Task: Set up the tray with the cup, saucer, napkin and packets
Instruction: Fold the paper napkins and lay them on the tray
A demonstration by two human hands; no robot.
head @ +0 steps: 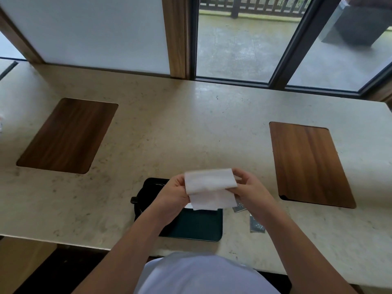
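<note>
You've got the napkin (210,188) held up in both hands, above the far end of the tray (197,225). Left hand (172,195) pinches its left edge, fingers curled round it. Right hand (247,187) pinches the right edge the same way. Napkin is white, folded over on itself: top layer forward, lower flap hanging down over the tray's far part.

Tray is dark green, flat, sitting at the near edge of the desk (191,128), roughly mid-length. Your left forearm covers most of its left half. A dark round item with a small handle (133,200) sticks out on the tray's left side; cup or saucer, can't tell which.

Two grey packets on the desk just right of the tray: one (238,207) near the tray's far right corner, one (256,225) closer to the near edge, partly under your right wrist.

Two wooden inlays in the desk: left (67,135), right (307,164), both well apart from the tray.
</note>
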